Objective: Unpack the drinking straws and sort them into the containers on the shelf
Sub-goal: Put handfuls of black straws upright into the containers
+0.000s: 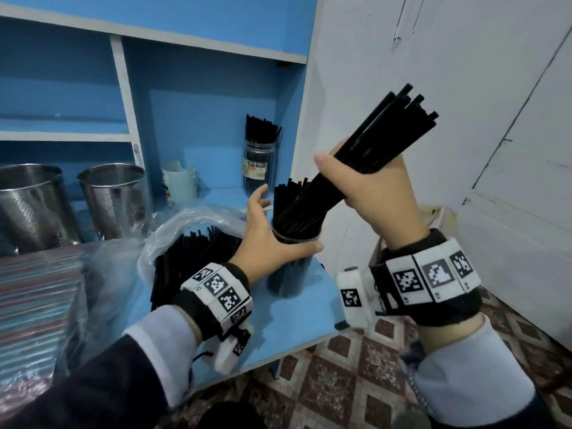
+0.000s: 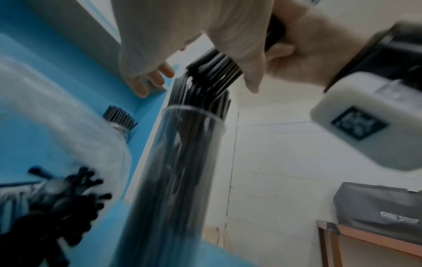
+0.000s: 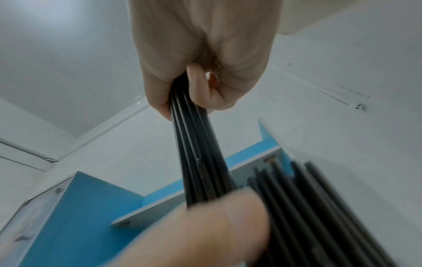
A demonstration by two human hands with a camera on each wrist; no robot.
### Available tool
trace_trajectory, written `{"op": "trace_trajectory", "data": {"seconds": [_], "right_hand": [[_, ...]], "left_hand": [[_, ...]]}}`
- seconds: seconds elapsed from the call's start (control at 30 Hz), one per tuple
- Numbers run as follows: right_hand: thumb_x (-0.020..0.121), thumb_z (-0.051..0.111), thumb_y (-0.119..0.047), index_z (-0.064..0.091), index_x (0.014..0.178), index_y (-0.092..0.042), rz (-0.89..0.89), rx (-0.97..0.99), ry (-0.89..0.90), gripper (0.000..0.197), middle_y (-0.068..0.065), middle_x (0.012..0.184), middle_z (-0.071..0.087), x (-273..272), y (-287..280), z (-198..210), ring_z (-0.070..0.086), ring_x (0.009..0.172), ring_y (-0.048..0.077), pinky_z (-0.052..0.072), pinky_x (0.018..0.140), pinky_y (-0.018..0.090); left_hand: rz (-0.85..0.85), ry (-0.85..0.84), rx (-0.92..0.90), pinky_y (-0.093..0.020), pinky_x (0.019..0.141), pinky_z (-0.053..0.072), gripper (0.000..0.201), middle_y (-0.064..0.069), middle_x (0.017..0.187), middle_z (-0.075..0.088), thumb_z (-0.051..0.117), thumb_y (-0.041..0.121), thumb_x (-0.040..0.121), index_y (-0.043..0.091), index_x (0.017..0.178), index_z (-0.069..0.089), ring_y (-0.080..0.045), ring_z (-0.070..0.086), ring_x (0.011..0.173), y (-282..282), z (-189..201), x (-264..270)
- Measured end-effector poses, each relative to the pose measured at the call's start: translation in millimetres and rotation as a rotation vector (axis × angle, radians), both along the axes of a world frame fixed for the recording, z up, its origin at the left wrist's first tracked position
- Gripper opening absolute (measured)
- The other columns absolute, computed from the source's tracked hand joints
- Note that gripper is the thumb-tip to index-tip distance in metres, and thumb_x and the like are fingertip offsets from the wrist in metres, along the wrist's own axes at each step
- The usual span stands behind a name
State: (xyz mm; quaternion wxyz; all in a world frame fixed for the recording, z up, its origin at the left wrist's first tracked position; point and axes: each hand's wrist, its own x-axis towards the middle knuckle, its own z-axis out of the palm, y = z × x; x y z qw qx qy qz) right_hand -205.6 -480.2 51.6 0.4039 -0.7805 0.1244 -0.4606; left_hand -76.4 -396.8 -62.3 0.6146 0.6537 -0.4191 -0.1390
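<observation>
A clear container (image 1: 291, 274) packed with black straws stands near the right front corner of the blue shelf board. My left hand (image 1: 266, 233) holds it at the rim, thumb across the front and fingers (image 2: 148, 81) reaching up behind it. My right hand (image 1: 371, 190) grips a tilted bundle of black straws (image 1: 390, 134), whose lower ends sit among those in the container's mouth (image 2: 194, 112). The right wrist view shows my right hand (image 3: 200, 75) closed around the bundle (image 3: 198, 153). More black straws lie in an opened clear plastic bag (image 1: 185, 258) to the left.
A second jar of black straws (image 1: 258, 162) stands at the back of the shelf beside a white cup (image 1: 179, 184). Two perforated steel containers (image 1: 114, 199) stand at the left. A pack of striped straws (image 1: 34, 305) lies at the front left. A white wall is close on the right.
</observation>
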Motion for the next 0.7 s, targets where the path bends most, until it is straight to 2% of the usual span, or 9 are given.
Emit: {"op": "trace_trajectory", "data": {"seconds": [0.03, 0.1, 0.17, 0.2, 0.3, 0.47, 0.6, 0.7], "right_hand": [[0.082, 0.074, -0.027, 0.064, 0.079, -0.003, -0.020, 0.012, 0.000, 0.026, -0.008, 0.064, 0.064, 2, -5, 1, 0.060, 0.059, 0.003, 0.041, 0.049, 0.012], [0.081, 0.073, -0.026, 0.061, 0.082, 0.004, -0.037, 0.043, 0.007, 0.032, -0.001, 0.065, 0.061, 7, -12, 0, 0.059, 0.058, 0.005, 0.041, 0.048, 0.013], [0.081, 0.072, -0.022, 0.058, 0.082, 0.009, -0.045, 0.050, 0.021, 0.034, 0.008, 0.065, 0.059, 11, -15, -3, 0.057, 0.058, 0.008, 0.042, 0.048, 0.016], [0.082, 0.071, -0.020, 0.057, 0.082, 0.012, -0.048, 0.046, 0.024, 0.034, 0.015, 0.067, 0.058, 13, -15, -5, 0.058, 0.060, 0.010, 0.044, 0.050, 0.018], [0.082, 0.069, -0.015, 0.054, 0.082, 0.016, -0.053, 0.022, 0.042, 0.034, 0.027, 0.078, 0.059, 17, -14, -6, 0.057, 0.065, 0.016, 0.048, 0.058, 0.022], [0.082, 0.068, -0.013, 0.055, 0.080, 0.012, -0.031, -0.063, 0.128, 0.029, 0.023, 0.077, 0.061, 24, -10, 2, 0.058, 0.064, 0.016, 0.049, 0.059, 0.023], [0.082, 0.068, -0.014, 0.056, 0.080, 0.012, -0.015, -0.097, 0.154, 0.028, 0.023, 0.078, 0.062, 24, -11, 3, 0.061, 0.069, 0.026, 0.051, 0.060, 0.031], [0.083, 0.069, -0.016, 0.057, 0.081, 0.011, -0.027, -0.080, 0.125, 0.029, 0.021, 0.078, 0.063, 20, -11, 0, 0.061, 0.068, 0.023, 0.052, 0.062, 0.030]], "left_hand": [[-0.041, 0.043, 0.033, -0.031, 0.111, 0.033, 0.126, 0.005, 0.142, 0.032, 0.093, 0.042, 0.052, 0.035, 0.146, 0.009, -0.013, 0.037, 0.135, -6, -4, 4], [-0.076, 0.062, 0.082, -0.025, 0.099, 0.043, 0.107, 0.007, 0.135, 0.048, 0.094, 0.026, 0.061, 0.027, 0.143, 0.025, -0.012, 0.050, 0.127, -14, -12, 12], [-0.078, 0.049, 0.104, -0.021, 0.087, 0.048, 0.086, 0.010, 0.121, 0.060, 0.092, 0.023, 0.064, 0.024, 0.132, 0.040, -0.008, 0.059, 0.116, -17, -16, 18], [-0.082, 0.053, 0.101, -0.021, 0.086, 0.049, 0.082, 0.011, 0.118, 0.062, 0.092, 0.024, 0.063, 0.025, 0.128, 0.043, -0.005, 0.060, 0.112, -18, -18, 21], [-0.088, 0.060, 0.091, -0.025, 0.089, 0.050, 0.084, 0.012, 0.117, 0.064, 0.093, 0.030, 0.057, 0.027, 0.126, 0.045, 0.000, 0.061, 0.108, -17, -18, 23], [-0.093, 0.030, 0.128, -0.022, 0.088, 0.050, 0.096, 0.017, 0.117, 0.063, 0.090, 0.047, 0.047, 0.033, 0.129, 0.043, 0.006, 0.060, 0.106, -16, -16, 25], [-0.110, 0.013, 0.150, -0.033, 0.097, 0.051, 0.095, 0.015, 0.120, 0.063, 0.091, 0.045, 0.047, 0.034, 0.129, 0.043, -0.002, 0.060, 0.112, -15, -13, 27], [-0.118, 0.004, 0.154, -0.030, 0.097, 0.050, 0.090, 0.017, 0.119, 0.063, 0.093, 0.037, 0.054, 0.034, 0.130, 0.044, 0.002, 0.060, 0.111, -15, -11, 27]]}}
